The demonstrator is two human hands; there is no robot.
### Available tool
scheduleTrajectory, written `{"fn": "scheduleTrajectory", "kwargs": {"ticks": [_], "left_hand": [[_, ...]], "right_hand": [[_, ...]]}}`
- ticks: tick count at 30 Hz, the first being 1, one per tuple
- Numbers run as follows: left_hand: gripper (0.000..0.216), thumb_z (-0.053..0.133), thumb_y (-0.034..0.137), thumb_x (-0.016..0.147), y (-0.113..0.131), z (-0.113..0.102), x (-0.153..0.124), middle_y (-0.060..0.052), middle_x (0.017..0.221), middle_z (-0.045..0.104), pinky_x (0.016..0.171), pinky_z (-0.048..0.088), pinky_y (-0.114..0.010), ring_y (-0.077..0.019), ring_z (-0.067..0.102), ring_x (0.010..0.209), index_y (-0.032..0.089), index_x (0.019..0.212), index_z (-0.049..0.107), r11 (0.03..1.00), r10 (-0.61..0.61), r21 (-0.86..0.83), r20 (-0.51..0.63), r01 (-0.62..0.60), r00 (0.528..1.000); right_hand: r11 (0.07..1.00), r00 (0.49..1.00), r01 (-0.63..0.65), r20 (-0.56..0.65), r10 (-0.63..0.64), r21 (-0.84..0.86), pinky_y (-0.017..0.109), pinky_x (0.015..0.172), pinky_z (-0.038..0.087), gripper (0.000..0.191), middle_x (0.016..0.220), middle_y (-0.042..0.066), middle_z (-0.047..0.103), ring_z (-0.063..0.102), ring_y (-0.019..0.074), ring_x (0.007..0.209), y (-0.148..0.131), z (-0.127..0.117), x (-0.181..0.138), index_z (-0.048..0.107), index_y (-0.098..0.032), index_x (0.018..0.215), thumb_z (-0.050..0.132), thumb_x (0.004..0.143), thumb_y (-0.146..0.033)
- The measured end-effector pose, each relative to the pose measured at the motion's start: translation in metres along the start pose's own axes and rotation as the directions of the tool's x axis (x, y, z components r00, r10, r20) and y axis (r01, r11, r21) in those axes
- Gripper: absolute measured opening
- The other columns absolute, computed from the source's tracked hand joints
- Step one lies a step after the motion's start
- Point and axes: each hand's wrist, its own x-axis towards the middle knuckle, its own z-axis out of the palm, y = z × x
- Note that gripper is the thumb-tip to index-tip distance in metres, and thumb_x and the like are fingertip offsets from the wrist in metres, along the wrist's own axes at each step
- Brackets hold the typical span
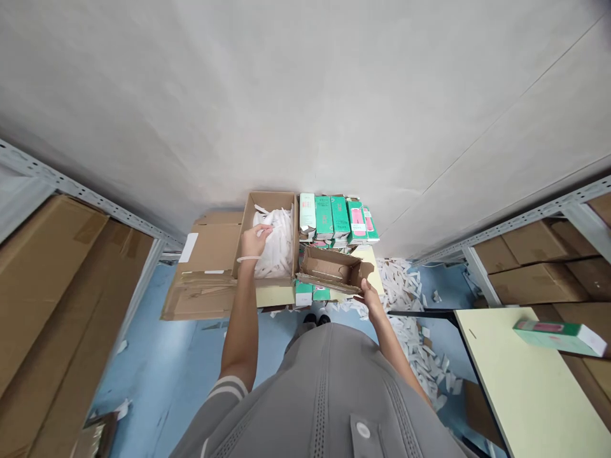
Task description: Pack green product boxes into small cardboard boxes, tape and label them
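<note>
My left hand [252, 242] reaches into an open cardboard box [248, 216] full of white plastic packets [277, 245], its fingers curled on the packets. My right hand [368, 294] grips the near edge of a smaller, empty brown cardboard box [329, 268] and holds it tilted above the small table [370, 257]. Behind that box stands a row of green and pink product cartons [337, 217] against the wall.
Flattened cardboard [205, 267] lies left of the packet box. White paper scraps [415, 318] litter the blue floor on the right. A pale yellow table [525, 388] at the right carries one green carton [558, 335]. Metal shelving with large cardboard boxes [48, 286] flanks both sides.
</note>
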Motion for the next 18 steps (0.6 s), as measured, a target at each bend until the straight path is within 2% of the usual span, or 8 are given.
{"fn": "scheduleTrajectory", "kwargs": {"ticks": [2,5,8,10,12,14,16,18], "left_hand": [[0.026,0.061,0.039,0.078,0.015,-0.008,-0.009,-0.002,0.082,0.072,0.071,0.046,-0.025,-0.0175,0.062,0.077,0.017,0.087,0.072,0.963,0.091,-0.255,0.015,-0.084,0.996],[0.028,0.065,0.042,0.074,0.044,-0.009,-0.027,0.000,0.075,0.068,0.060,0.043,-0.022,-0.0135,0.058,0.065,0.018,0.086,0.070,0.873,0.110,-0.485,0.110,-0.043,0.988],[0.028,0.066,0.043,0.074,0.070,-0.002,-0.045,0.000,0.072,0.066,0.055,0.041,-0.021,-0.0115,0.055,0.059,0.017,0.084,0.068,0.804,0.136,-0.594,0.213,0.018,0.968],[0.028,0.066,0.044,0.074,0.083,0.006,-0.055,0.000,0.071,0.065,0.055,0.041,-0.021,-0.0114,0.055,0.058,0.018,0.084,0.068,0.796,0.165,-0.603,0.307,0.058,0.937],[0.029,0.066,0.044,0.074,0.091,0.016,-0.065,0.001,0.070,0.065,0.055,0.041,-0.021,-0.0121,0.056,0.059,0.018,0.085,0.067,0.812,0.189,-0.571,0.455,0.121,0.870],[0.031,0.066,0.046,0.074,0.096,0.028,-0.074,0.000,0.073,0.066,0.057,0.042,-0.022,-0.0133,0.058,0.062,0.018,0.086,0.068,0.847,0.207,-0.500,0.624,0.181,0.753],[0.034,0.067,0.048,0.073,0.097,0.042,-0.083,-0.001,0.077,0.067,0.060,0.044,-0.024,-0.0149,0.059,0.066,0.017,0.086,0.069,0.891,0.196,-0.408,0.743,0.200,0.640],[0.037,0.067,0.050,0.072,0.094,0.054,-0.092,-0.004,0.083,0.069,0.065,0.046,-0.026,-0.0168,0.061,0.073,0.016,0.087,0.070,0.916,0.179,-0.354,0.783,0.190,0.596]], "right_hand": [[0.999,0.999,-0.034,-0.023,0.033,-0.008,0.033,0.076,0.057,0.051,0.122,0.013,0.063,0.067,0.0222,0.094,-0.001,0.001,0.000,0.055,-0.017,0.128,0.043,0.090,-0.048],[1.000,0.999,-0.007,-0.039,0.007,-0.011,0.033,0.076,0.056,0.050,0.121,0.012,0.063,0.066,0.0224,0.094,-0.001,0.004,0.000,0.056,-0.018,0.127,0.046,0.089,-0.049],[1.000,0.999,0.018,-0.040,-0.019,-0.016,0.031,0.073,0.056,0.050,0.117,0.010,0.065,0.066,0.0216,0.093,0.001,0.006,-0.001,0.058,-0.020,0.124,0.047,0.088,-0.052],[1.000,0.999,0.013,-0.042,-0.014,-0.019,0.028,0.070,0.055,0.049,0.116,0.010,0.065,0.065,0.0206,0.094,0.002,0.007,-0.003,0.059,-0.020,0.121,0.046,0.088,-0.054],[1.000,0.999,0.014,-0.033,-0.014,-0.010,0.026,0.068,0.054,0.047,0.115,0.010,0.065,0.064,0.0197,0.093,0.003,0.007,-0.004,0.060,-0.019,0.117,0.045,0.089,-0.053],[1.000,0.999,0.013,-0.029,-0.013,0.003,0.025,0.067,0.054,0.044,0.114,0.010,0.065,0.064,0.0190,0.092,0.003,0.007,-0.006,0.061,-0.019,0.115,0.044,0.089,-0.051],[1.000,1.000,0.019,-0.024,-0.019,0.012,0.024,0.067,0.053,0.042,0.114,0.010,0.065,0.063,0.0185,0.092,0.004,0.008,-0.007,0.060,-0.018,0.114,0.042,0.090,-0.048],[1.000,1.000,0.016,-0.024,-0.015,0.014,0.024,0.066,0.052,0.042,0.114,0.009,0.065,0.063,0.0181,0.092,0.005,0.008,-0.009,0.059,-0.018,0.115,0.040,0.091,-0.046]]}}
